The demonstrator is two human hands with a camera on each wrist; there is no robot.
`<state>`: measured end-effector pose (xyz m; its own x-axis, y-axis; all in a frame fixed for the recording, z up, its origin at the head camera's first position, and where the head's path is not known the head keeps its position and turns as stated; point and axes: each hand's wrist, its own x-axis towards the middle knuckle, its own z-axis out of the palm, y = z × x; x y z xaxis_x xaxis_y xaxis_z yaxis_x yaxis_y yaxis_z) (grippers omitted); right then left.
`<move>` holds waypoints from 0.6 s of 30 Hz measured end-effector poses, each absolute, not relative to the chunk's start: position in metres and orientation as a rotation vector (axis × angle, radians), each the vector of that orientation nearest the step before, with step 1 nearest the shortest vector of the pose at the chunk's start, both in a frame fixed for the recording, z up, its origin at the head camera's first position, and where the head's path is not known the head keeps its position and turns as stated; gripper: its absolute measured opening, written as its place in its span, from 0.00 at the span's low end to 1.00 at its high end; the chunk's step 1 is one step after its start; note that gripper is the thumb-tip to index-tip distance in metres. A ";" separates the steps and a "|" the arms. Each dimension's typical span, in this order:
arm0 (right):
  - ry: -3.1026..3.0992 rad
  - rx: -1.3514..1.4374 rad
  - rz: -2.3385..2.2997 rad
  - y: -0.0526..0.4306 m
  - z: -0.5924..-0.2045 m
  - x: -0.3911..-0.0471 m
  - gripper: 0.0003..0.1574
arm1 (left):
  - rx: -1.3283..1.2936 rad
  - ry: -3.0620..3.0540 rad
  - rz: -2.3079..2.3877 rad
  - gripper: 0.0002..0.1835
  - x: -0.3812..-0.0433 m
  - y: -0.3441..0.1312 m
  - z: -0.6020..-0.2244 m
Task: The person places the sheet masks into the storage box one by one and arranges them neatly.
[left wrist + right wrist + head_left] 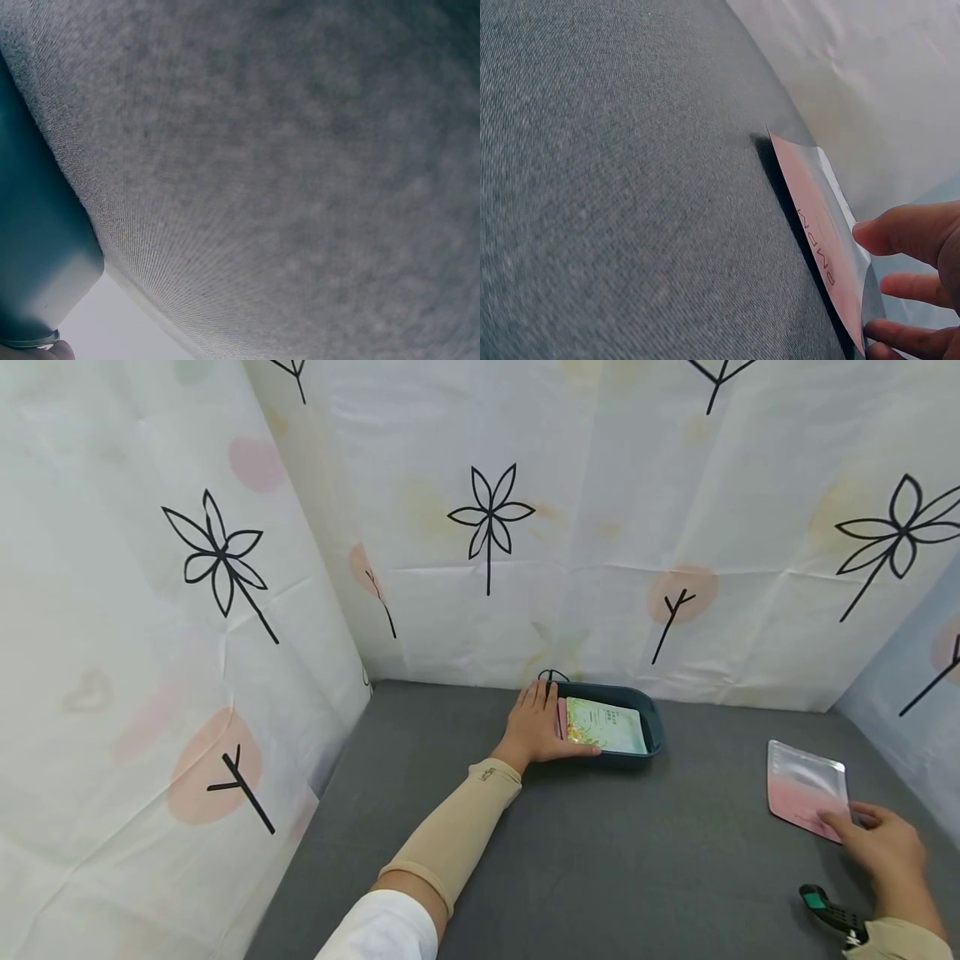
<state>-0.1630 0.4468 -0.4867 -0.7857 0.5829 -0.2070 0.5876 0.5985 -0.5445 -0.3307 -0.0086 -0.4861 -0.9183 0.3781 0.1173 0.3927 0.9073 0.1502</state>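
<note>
My left hand [534, 731] holds the left end of a dark teal tray [654, 727], its thumb along the front rim and its fingers toward the back. A white and green floral packet [606, 725] lies in the tray, with a pink edge showing beside it. In the left wrist view the tray's outer wall [45, 225] and a fingertip at its rim appear at the left. At the far right my right hand [885, 843] pinches the right edge of a pink and silver foil packet [806, 789]. In the right wrist view that packet tilts up, its shadow beneath.
A black device with a green patch [825, 903] is at my right wrist. The grey table [660, 868] meets patterned cloth walls [600, 610] at the back and sides; the tray stands close to the back wall.
</note>
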 end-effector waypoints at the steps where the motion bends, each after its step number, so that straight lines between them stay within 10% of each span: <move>1: 2.800 1.020 -0.960 0.447 -0.486 -0.164 0.47 | -0.603 -2.986 -0.261 0.75 -0.331 -0.009 -0.486; 18: 2.848 0.945 -0.940 0.443 -0.479 -0.171 0.47 | -0.603 -2.976 -0.263 0.75 -0.329 -0.008 -0.486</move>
